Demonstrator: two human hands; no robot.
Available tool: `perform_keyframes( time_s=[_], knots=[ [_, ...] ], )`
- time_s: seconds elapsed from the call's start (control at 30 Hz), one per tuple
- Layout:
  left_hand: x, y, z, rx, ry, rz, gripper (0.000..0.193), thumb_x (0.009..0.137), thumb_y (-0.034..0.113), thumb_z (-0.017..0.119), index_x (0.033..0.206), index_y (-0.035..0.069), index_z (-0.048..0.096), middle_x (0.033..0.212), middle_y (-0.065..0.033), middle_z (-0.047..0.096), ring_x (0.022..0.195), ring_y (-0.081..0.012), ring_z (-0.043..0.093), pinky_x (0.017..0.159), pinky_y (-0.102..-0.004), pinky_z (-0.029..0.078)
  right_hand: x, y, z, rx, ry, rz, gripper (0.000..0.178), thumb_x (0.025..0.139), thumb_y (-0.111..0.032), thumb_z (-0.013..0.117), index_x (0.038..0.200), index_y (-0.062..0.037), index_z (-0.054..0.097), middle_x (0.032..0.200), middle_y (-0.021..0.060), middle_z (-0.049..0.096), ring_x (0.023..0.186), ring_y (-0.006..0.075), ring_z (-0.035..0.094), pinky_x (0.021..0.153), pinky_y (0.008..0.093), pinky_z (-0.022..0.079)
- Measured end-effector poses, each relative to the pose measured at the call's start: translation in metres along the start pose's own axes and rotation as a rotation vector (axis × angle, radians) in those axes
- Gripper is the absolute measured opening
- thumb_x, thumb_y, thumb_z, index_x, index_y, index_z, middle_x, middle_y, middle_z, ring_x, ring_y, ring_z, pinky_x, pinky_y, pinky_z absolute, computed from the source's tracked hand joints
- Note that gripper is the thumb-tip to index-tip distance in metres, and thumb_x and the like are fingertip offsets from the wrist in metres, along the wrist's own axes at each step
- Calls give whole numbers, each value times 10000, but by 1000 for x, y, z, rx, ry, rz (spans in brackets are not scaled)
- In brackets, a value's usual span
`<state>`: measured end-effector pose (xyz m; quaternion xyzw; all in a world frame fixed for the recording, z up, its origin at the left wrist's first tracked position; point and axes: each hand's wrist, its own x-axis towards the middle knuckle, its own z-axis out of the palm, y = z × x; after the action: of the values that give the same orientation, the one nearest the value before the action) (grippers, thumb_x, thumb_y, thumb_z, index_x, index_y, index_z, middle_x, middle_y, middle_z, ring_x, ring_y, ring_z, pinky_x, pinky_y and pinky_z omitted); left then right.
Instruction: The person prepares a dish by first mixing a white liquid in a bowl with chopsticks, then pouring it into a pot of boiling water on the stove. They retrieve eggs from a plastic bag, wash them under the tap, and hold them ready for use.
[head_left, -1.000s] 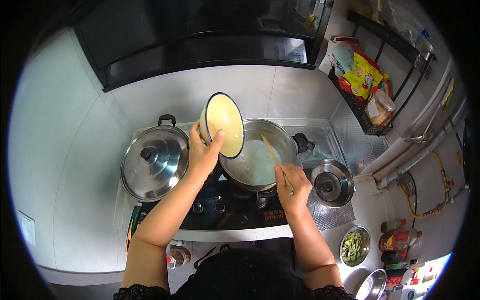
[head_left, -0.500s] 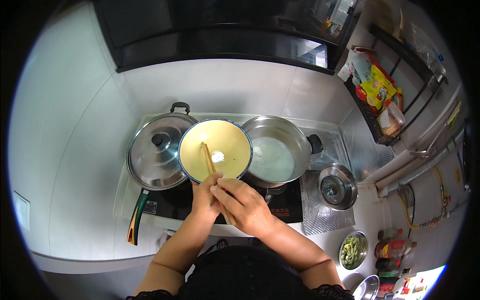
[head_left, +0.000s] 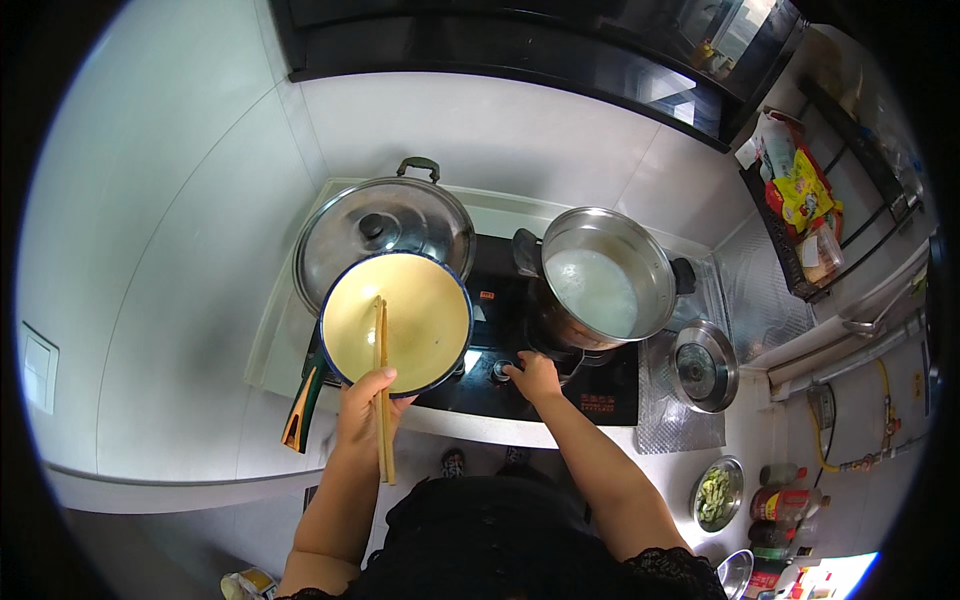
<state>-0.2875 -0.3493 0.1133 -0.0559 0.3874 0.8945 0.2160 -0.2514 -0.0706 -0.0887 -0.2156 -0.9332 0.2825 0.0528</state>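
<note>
Glare blown out lower right; reflections on steel lid [head_left: 436,222]; edges bowed, corners black.

Chopsticks [head_left: 386,435] slant over the yellow bowl's [head_left: 430,315] rim (dark blue).

Person wears a black top [head_left: 490,540]. Black openwork lace [head_left: 668,578] trims the short sleeves at either side of the top; arms [head_left: 610,455] bare below. Dark shoes [head_left: 453,463], pale-patterned, beyond the top's front, details blurry.
</note>
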Motion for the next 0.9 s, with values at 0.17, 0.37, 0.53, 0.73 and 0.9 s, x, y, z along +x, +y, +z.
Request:
perform_keyframes(
  time_s=[0.17, 0.37, 0.53, 0.73, 0.9],
  knots=[
    [-8, 8, -44, 77, 21, -40, 372, 876, 96, 519, 1201, -85, 507, 1063, -179, 657, 910, -252, 686, 786, -342, 598, 0, -45, -7, -121, -129, 145, 530, 707, -431, 772, 968, 21, 682, 909, 214, 683, 881, 356, 668, 782, 413, 536],
    [-18, 8, -68, 48, 25, -85, 334, 881, 103, 524, 1167, -70, 536, 1006, -160, 673, 845, -232, 695, 762, -338, 599, -1, -58, -1, -221, -107, 214, 528, 715, -458, 769, 926, 16, 667, 970, 227, 672, 920, 354, 668, 802, 405, 544],
    [-25, 19, -67, -11, -5, -61, 319, 896, 133, 517, 1141, -67, 556, 1001, -154, 679, 860, -218, 697, 764, -329, 600, -2, -53, 7, -227, -44, 173, 479, 697, -412, 788, 870, 24, 690, 915, 221, 682, 878, 345, 672, 790, 415, 536],
    [-30, 23, -70, -21, 30, -22, 332, 902, 152, 513, 1157, -58, 552, 1014, -150, 676, 867, -214, 693, 778, -330, 590, 5, -57, 7, -272, -106, 188, 487, 685, -374, 811, 984, -3, 709, 983, 192, 686, 916, 324, 672, 824, 389, 534],
    [-35, 24, -72, -47, 52, -37, 349, 887, 132, 539, 1179, -58, 541, 1040, -149, 668, 862, -215, 688, 786, -344, 580, 4, -58, 9, -265, -66, 158, 442, 684, -349, 820, 929, -2, 699, 986, 200, 678, 932, 330, 666, 823, 393, 535]
  ],
)
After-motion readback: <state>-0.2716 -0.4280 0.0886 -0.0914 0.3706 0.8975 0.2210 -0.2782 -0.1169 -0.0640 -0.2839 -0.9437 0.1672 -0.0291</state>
